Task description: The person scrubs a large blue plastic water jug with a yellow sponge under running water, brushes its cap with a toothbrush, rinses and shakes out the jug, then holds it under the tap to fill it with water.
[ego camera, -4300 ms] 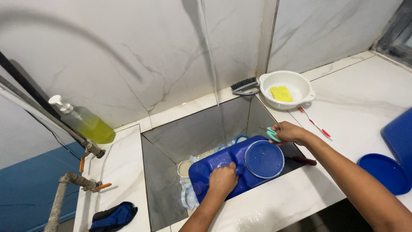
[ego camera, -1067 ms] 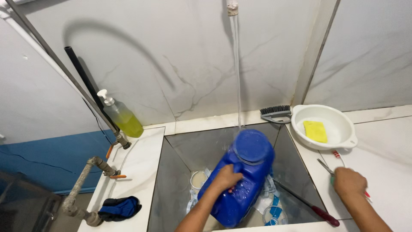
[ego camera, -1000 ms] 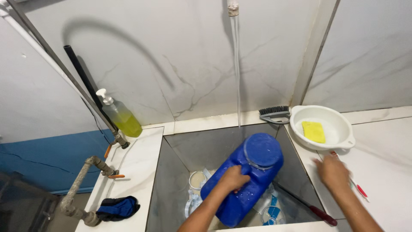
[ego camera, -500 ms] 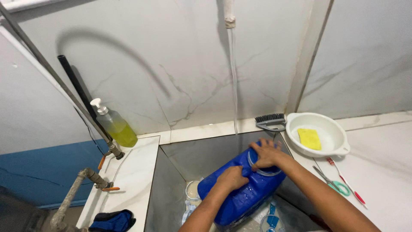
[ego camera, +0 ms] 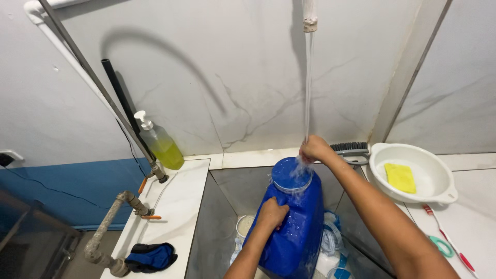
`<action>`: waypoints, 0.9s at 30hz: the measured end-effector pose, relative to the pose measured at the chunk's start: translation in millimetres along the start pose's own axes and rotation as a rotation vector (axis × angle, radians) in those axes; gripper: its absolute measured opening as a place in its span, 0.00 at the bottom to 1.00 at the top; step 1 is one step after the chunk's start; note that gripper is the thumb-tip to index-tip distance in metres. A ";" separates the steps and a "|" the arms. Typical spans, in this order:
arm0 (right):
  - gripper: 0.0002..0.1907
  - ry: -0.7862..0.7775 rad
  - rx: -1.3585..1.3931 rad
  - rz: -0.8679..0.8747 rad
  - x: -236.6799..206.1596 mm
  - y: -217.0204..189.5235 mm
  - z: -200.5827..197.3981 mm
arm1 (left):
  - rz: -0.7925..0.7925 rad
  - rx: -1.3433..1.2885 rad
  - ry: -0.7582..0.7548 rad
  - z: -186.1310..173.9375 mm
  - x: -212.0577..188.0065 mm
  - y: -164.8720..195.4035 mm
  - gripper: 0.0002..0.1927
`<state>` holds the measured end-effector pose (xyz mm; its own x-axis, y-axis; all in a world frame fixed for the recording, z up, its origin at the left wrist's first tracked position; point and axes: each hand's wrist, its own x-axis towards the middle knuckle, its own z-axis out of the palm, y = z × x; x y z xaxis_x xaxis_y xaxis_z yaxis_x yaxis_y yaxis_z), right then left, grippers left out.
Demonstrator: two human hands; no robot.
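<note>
Marbled white wall, tiled sink

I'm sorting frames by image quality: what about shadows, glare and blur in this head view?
Head view: a long curved shadow arcs across the marble wall; soft glare sits on the wet blue container; the water stream and splash at the right hand are motion-blurred; the left hand is sharp; straight pipes bow near the edges, wide-angle distortion.

The blue plastic jug stands tilted in the sink, its round mouth at twelve o'clock, its body running down toward six. Its wet surface glistens. A thin stream of water falls straight from above onto the mouth and splashes there.
</note>
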<state>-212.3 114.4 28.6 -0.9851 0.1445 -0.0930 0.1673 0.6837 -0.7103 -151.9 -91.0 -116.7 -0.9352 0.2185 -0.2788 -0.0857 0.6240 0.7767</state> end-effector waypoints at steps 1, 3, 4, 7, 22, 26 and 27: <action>0.09 0.010 -0.016 0.007 2.7 1.1 -1.6 | 0.006 -0.007 0.004 -0.7 0.2 -0.6 0.37; 0.08 0.029 -0.048 0.029 9.8 4.7 -4.6 | 0.000 -0.001 -0.002 -2.4 -1.3 1.0 0.35; 0.07 -0.032 -0.008 0.058 13.0 7.0 -5.7 | -0.003 -0.001 -0.006 -3.8 -2.4 2.6 0.35; 0.04 -0.142 0.138 0.129 17.4 11.3 -8.2 | -0.018 0.024 0.004 -8.0 -6.9 9.5 0.36; 0.23 -0.270 0.421 0.071 4.8 4.1 -0.9 | 0.528 0.015 -0.080 -15.7 28.3 46.2 0.20; 0.53 -0.022 -0.574 0.347 -21.4 33.2 24.8 | 0.517 0.376 -0.068 5.4 17.8 51.2 0.24; 0.53 -0.063 -0.576 0.395 -28.3 41.0 29.5 | 0.502 0.459 -0.112 9.8 15.3 51.6 0.24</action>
<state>-178.7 117.3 -18.5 -0.8439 0.4303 -0.3205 0.4900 0.8614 -0.1338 -167.3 -48.1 -86.4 -0.7805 0.6247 -0.0237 0.5257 0.6765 0.5157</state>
